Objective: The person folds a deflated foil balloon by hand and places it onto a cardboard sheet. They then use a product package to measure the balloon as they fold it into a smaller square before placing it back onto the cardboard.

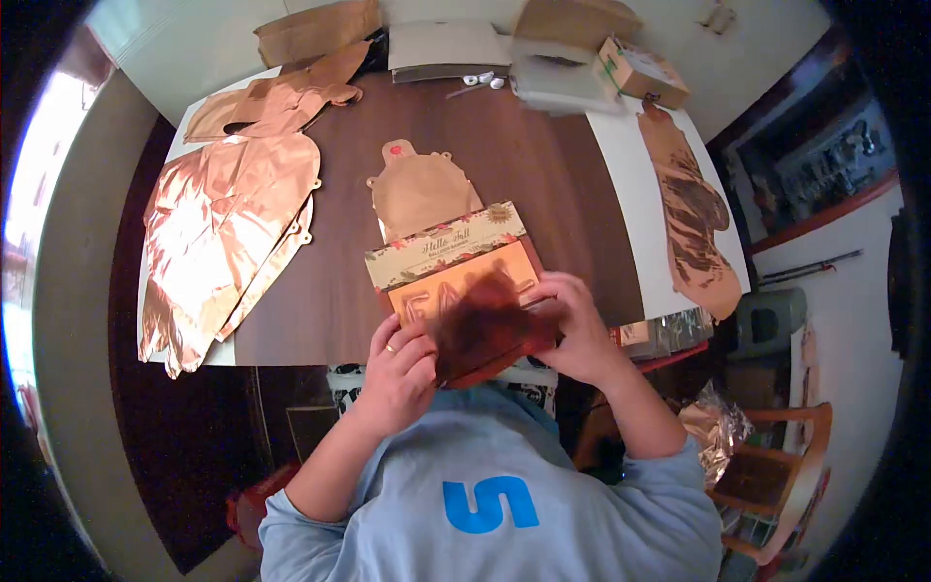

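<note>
A flat package with a "Hello Fall" header and an orange front (461, 276) is held between my two hands over the table's front edge. My left hand (400, 376) grips its lower left side, with a ring on one finger. At its right side, my right hand (574, 335) has fingers and thumb closed on the edge. A dark blurred patch covers the package's lower middle. Just beyond the header lies a flat tan foil balloon (422, 191) with a red mark on its tab, its lower part hidden behind the package.
Shiny copper foil balloons (228, 223) cover the table's left side. Another brown foil piece (689, 209) lies at the right edge. At the back are a grey box (449, 48), small white items (483, 81) and an open carton (642, 73). A wooden chair (786, 475) stands lower right.
</note>
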The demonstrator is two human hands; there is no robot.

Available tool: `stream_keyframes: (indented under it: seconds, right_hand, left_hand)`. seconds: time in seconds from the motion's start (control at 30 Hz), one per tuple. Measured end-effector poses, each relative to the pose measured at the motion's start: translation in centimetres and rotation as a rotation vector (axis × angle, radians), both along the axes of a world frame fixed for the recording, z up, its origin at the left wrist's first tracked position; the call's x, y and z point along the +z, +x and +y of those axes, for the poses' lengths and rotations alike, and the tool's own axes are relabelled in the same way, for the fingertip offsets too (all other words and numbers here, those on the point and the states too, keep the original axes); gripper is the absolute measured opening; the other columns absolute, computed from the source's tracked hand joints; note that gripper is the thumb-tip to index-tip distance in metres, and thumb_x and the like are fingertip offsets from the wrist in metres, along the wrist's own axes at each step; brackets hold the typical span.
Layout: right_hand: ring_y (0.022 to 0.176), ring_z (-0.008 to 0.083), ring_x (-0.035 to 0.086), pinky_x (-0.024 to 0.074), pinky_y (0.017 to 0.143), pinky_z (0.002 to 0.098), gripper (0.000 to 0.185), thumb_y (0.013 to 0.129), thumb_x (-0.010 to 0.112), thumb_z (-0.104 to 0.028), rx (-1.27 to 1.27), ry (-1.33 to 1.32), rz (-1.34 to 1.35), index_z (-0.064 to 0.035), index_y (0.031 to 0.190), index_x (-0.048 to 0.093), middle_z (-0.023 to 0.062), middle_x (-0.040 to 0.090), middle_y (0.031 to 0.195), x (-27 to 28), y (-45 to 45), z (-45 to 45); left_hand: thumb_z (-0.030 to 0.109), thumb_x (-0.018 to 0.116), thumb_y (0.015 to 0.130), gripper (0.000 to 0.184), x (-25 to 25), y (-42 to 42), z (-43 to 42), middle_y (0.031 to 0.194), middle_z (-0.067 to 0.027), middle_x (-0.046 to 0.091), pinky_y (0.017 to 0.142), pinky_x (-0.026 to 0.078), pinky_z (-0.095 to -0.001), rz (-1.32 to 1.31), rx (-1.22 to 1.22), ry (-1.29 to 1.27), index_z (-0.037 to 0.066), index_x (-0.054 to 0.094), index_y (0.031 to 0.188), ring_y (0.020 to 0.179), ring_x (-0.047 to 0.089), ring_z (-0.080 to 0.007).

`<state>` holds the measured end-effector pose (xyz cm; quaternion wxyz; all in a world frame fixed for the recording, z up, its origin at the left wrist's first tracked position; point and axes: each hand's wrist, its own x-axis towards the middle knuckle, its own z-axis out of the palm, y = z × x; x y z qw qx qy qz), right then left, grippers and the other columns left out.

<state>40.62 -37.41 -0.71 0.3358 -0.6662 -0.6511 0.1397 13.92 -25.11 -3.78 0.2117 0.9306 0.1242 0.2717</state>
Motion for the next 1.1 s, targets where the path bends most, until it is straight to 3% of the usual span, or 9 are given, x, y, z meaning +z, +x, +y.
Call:
stream_keyframes:
  seconds: [0.1, 0.13, 0.33, 0.57, 1.1]
  right_hand:
    - [0.122, 0.0341, 0.054, 0.0415, 0.104, 0.0506, 0.039, 0.068, 0.082, -0.016, 0.232, 0.221, -0.262, -0.0076, 0.101, 0.063, 0.0093, 0.06, 0.116, -1.8, 1.0, -0.6]
    - [0.116, 0.0331, 0.059, 0.0462, 0.099, 0.0487, 0.031, 0.075, 0.076, -0.013, 0.231, 0.249, -0.304, -0.0085, 0.103, 0.063, 0.011, 0.063, 0.114, -1.7, 0.6, -0.8]
    - [0.109, 0.0277, 0.062, 0.0495, 0.093, 0.0427, 0.029, 0.078, 0.075, -0.015, 0.147, 0.358, -0.431, -0.009, 0.106, 0.069, 0.0122, 0.065, 0.118, -1.8, -1.0, -1.3]
    - [0.101, 0.0219, 0.063, 0.0487, 0.085, 0.0377, 0.026, 0.077, 0.077, -0.016, 0.161, 0.415, -0.428, -0.01, 0.102, 0.072, 0.0049, 0.069, 0.111, -2.5, -1.9, -1.6]
    - [0.099, 0.0235, 0.064, 0.0503, 0.084, 0.0396, 0.025, 0.076, 0.079, -0.015, 0.162, 0.45, -0.341, -0.0096, 0.1, 0.071, 0.0056, 0.069, 0.106, -2.8, -2.2, -2.6]
  left_hand:
    - [0.01, 0.074, 0.066, 0.029, 1.1, 0.1, -0.4, 0.118, -0.0061, 0.064, 0.109, 0.035, -0.0534, 0.001, 0.054, 0.072, 0.011, 0.064, 0.093, 0.121, 0.056, -0.0288]
    - [0.011, 0.073, 0.068, 0.028, 0.5, -0.3, -0.4, 0.119, -0.0061, 0.065, 0.109, 0.036, -0.0514, -0.011, 0.085, 0.105, 0.012, 0.065, 0.094, 0.12, 0.057, -0.027]
    - [0.008, 0.069, 0.072, 0.023, 0.1, -0.9, -0.1, 0.117, -0.0056, 0.067, 0.109, 0.037, -0.0489, -0.007, 0.136, 0.175, 0.013, 0.066, 0.095, 0.118, 0.06, -0.0255]
    - [0.007, 0.069, 0.072, 0.029, 0.0, -0.7, 0.5, 0.125, -0.0057, 0.066, 0.113, 0.032, -0.0492, 0.031, 0.201, 0.218, 0.013, 0.067, 0.1, 0.123, 0.058, -0.0255]
    - [0.006, 0.071, 0.074, 0.024, -0.5, -0.7, -0.6, 0.121, -0.0061, 0.068, 0.103, 0.04, -0.0454, -0.021, 0.231, 0.214, 0.013, 0.067, 0.097, 0.114, 0.062, -0.0242]
